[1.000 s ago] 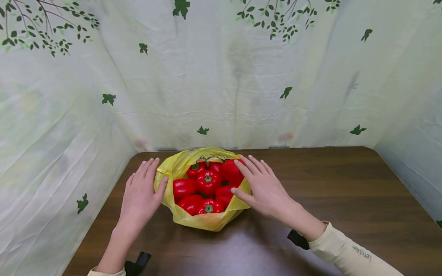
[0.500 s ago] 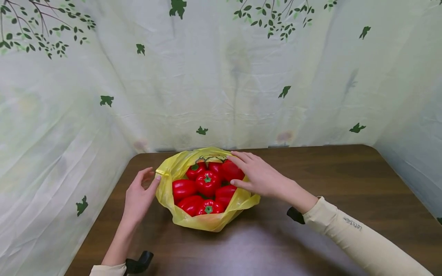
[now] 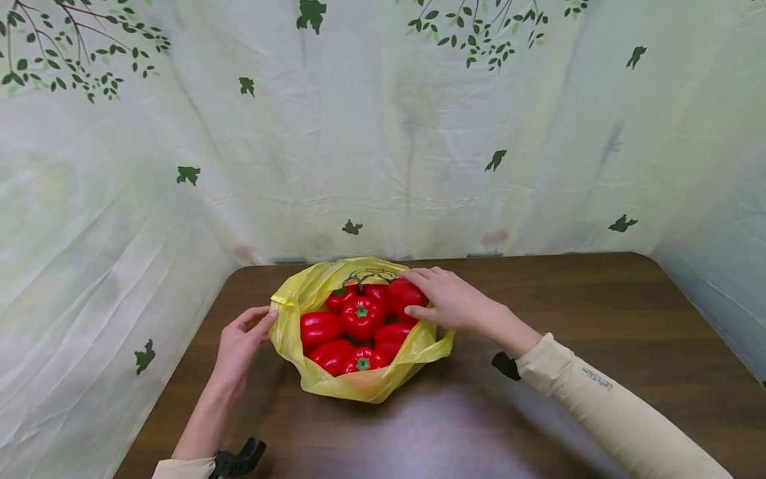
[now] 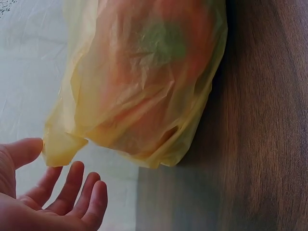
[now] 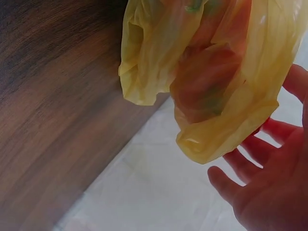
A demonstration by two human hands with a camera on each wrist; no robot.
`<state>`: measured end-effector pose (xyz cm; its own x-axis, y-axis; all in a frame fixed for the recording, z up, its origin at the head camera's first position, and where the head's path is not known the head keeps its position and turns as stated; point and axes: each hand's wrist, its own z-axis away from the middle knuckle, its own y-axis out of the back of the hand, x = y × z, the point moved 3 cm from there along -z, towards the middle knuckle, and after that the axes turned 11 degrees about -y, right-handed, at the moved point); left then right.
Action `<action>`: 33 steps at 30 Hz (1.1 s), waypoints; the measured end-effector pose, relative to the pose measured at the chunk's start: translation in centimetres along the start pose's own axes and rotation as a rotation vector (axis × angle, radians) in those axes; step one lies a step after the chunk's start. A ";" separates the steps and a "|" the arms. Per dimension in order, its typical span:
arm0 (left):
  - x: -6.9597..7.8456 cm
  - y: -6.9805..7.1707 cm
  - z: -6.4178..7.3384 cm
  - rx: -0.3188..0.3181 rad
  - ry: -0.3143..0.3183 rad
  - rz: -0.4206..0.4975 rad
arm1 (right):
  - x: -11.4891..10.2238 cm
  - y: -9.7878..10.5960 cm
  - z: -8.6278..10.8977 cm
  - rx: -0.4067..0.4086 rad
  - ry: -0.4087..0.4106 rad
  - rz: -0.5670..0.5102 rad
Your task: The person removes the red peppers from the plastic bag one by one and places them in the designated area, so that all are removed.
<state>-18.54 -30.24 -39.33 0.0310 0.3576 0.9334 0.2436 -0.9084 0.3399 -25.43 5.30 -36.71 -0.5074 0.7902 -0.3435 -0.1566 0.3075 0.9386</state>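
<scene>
A yellow plastic bag [image 3: 374,387] stands on the table with its mouth wide, showing several glossy red bell peppers [image 3: 362,320] inside. At the bag's left rim, my left hand [image 3: 235,342] pinches a corner of the plastic between thumb and index finger. The left wrist view shows that corner of the bag [image 4: 62,149] and the other fingers loosely bent below it. My right hand [image 3: 457,301] reaches over the right rim, fingers extended beside the peppers. In the right wrist view, the right hand [image 5: 274,173] has spread fingers along the outer edge of the bag [image 5: 226,134].
The dark wooden table [image 3: 598,346] extends to the right of the bag and in front of it. A white curtain [image 3: 383,133] printed with leaves hangs behind the table and along both sides. Black straps [image 3: 239,458] circle both wrists.
My left hand went from lying flat against the bag's side to pinching its rim. My right hand shifted slightly back over the right rim, and that side of the bag spread outward.
</scene>
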 end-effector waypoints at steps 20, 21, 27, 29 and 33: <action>0.0 0.0 0.4 0.035 0.009 0.065 | 0.8 -0.5 -1.1 -0.078 -0.109 -0.104; 0.1 0.0 0.4 0.042 0.011 0.065 | 0.8 -0.5 -1.1 -0.076 -0.105 -0.109; 0.3 0.4 0.5 0.048 0.031 0.072 | 0.8 -0.5 -0.9 -0.055 -0.055 -0.153; 0.3 0.5 0.5 0.052 0.032 0.085 | 0.8 -0.5 -0.8 -0.040 -0.033 -0.173; 0.2 0.2 0.6 0.066 0.030 0.125 | 0.6 -0.5 -0.7 0.018 0.035 -0.194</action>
<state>-17.85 -30.26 -39.16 0.0360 0.2347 0.9714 0.3033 -0.9287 0.2132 -26.23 5.28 -37.40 -0.4987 0.6963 -0.5162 -0.2394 0.4617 0.8541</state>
